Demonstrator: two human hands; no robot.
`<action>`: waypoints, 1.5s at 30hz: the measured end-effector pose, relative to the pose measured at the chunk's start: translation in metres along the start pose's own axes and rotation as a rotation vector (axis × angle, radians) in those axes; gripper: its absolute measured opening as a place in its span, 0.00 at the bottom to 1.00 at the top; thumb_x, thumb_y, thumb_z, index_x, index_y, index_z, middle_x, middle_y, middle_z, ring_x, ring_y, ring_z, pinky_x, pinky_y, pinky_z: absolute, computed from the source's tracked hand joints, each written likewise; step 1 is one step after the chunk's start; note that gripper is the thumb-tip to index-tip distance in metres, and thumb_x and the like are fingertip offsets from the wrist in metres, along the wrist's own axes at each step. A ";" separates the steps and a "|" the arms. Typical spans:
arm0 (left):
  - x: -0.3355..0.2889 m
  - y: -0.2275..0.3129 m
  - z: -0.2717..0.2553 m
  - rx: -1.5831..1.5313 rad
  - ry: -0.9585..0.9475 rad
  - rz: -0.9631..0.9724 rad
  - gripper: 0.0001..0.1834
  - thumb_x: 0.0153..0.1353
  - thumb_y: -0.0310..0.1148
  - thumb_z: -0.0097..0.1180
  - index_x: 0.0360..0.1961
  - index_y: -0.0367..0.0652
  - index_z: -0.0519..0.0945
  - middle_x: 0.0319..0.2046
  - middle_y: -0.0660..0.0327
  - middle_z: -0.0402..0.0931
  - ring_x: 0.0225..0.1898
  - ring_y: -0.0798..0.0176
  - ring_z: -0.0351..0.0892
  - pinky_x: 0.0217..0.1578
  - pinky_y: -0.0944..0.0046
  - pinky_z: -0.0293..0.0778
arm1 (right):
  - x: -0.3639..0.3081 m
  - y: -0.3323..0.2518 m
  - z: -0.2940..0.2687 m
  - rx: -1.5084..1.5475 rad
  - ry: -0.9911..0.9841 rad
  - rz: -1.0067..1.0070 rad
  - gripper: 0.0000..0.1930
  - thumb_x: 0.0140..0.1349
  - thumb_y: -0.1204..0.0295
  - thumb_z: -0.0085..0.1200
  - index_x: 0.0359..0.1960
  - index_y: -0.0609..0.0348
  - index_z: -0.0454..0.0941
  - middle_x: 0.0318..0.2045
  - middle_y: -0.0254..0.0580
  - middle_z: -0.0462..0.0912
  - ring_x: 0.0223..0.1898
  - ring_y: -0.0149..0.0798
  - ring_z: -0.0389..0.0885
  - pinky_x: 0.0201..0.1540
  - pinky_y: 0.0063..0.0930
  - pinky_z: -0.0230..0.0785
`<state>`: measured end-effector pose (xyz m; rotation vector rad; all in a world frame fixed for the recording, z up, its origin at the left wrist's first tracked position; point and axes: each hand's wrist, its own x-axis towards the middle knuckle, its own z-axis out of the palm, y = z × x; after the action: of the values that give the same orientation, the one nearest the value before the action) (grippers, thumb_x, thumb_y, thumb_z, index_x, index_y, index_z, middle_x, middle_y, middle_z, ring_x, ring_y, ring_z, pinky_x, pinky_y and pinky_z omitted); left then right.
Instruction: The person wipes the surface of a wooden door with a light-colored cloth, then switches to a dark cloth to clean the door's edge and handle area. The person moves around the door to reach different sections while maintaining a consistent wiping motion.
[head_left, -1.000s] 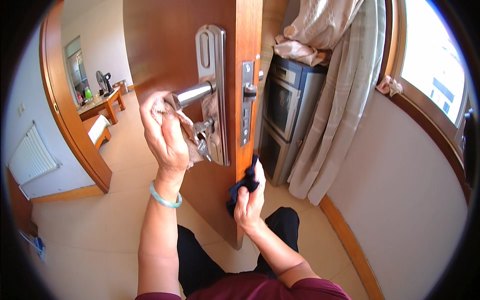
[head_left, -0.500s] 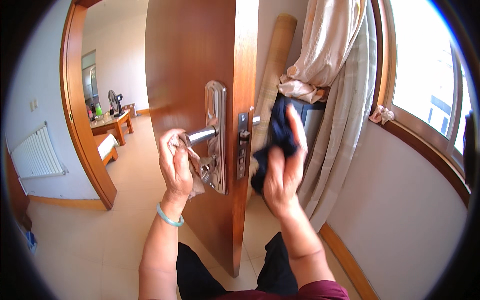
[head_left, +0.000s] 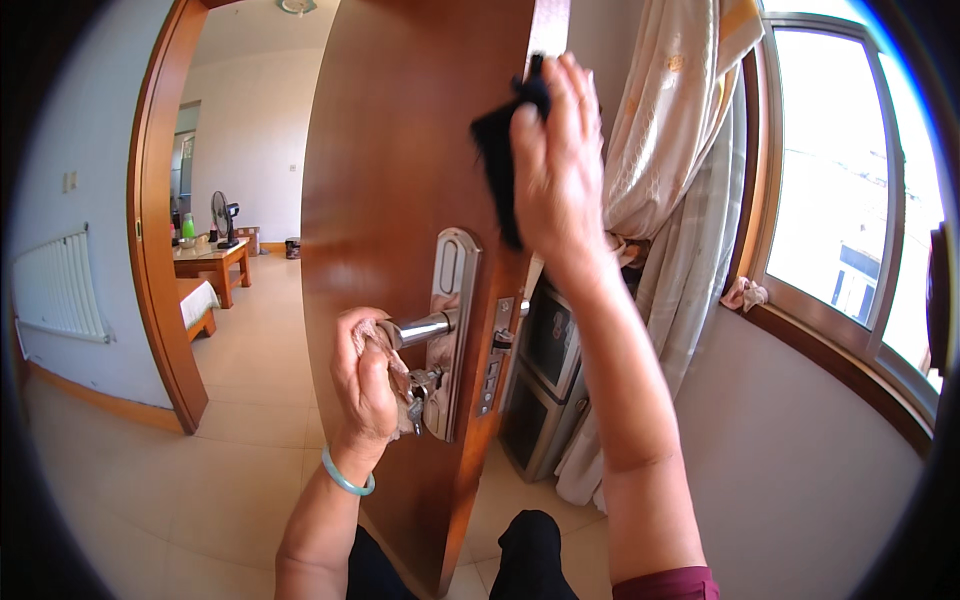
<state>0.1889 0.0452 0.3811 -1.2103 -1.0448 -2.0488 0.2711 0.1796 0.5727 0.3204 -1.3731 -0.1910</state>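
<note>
A brown wooden door (head_left: 390,160) stands open edge-on in front of me, with a silver lever handle (head_left: 425,327) on a long metal plate. My left hand (head_left: 365,385), with a green bangle on the wrist, grips the end of the handle through a pale cloth (head_left: 385,345). My right hand (head_left: 555,150) is raised high and presses a dark cloth (head_left: 500,150) against the door's edge near the top. The latch plate (head_left: 493,360) shows on the edge below it.
A cream curtain (head_left: 670,180) hangs right of the door beside a window (head_left: 850,200). A dark cabinet with glass fronts (head_left: 545,380) stands behind the door. Through the doorway are a low wooden table (head_left: 210,262), a fan and a white radiator (head_left: 55,290).
My right hand has slid the dark cloth up the door's edge from below the latch to near the top. My left hand has stayed on the handle.
</note>
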 end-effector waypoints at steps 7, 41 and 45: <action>0.001 -0.007 -0.010 0.030 -0.032 0.074 0.14 0.57 0.25 0.36 0.44 0.34 0.68 0.37 0.55 0.67 0.34 0.67 0.66 0.37 0.67 0.67 | 0.131 0.055 0.035 0.056 0.020 0.057 0.20 0.67 0.65 0.39 0.57 0.60 0.67 0.58 0.64 0.66 0.62 0.60 0.61 0.65 0.41 0.52; -0.001 0.008 0.006 0.018 0.013 -0.107 0.13 0.63 0.31 0.35 0.41 0.37 0.69 0.31 0.62 0.69 0.29 0.72 0.64 0.32 0.73 0.63 | -0.086 -0.029 -0.037 0.099 -0.300 0.072 0.33 0.64 0.66 0.48 0.66 0.69 0.51 0.67 0.60 0.50 0.69 0.64 0.43 0.68 0.51 0.38; -0.001 -0.001 -0.006 0.048 0.053 -0.021 0.13 0.62 0.29 0.35 0.43 0.36 0.69 0.28 0.63 0.69 0.25 0.74 0.62 0.26 0.73 0.61 | -0.053 -0.033 -0.021 0.007 -0.231 -0.003 0.32 0.62 0.68 0.49 0.65 0.68 0.54 0.66 0.60 0.52 0.67 0.66 0.46 0.67 0.53 0.40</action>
<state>0.1854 0.0406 0.3778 -1.1196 -1.0803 -2.0483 0.2832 0.1677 0.5091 0.3141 -1.6022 -0.2314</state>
